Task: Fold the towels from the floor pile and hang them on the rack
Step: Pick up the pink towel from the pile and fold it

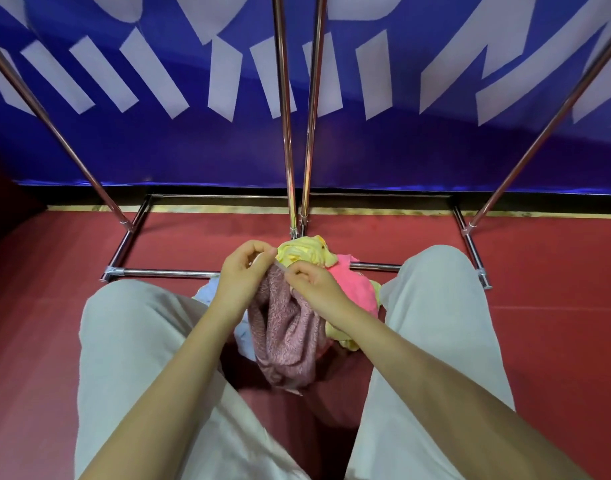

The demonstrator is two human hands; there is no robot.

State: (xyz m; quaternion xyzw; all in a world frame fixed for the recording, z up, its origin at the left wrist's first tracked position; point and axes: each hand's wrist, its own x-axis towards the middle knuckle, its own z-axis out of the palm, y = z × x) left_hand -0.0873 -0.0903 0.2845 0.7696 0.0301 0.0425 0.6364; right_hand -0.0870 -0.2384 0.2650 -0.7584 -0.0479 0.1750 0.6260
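We judge step: pickup done, finding edge before first fold. Left hand (pixel 240 271) and right hand (pixel 312 284) each pinch top hem of mauve towel (pixel 286 337), grip closed on cloth, hands close together. Towel hangs bunched, just in front of floor pile (pixel 345 282), which lies at base of rack (pixel 165 272). Rack bars in view carry nothing. Next, we think: slide hands apart along hem to corners, shake flat, then fold.

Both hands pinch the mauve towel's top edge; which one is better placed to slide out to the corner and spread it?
Probably the right hand: its side of the mauve towel hangs loose, while the left hand pinches the edge tightly.
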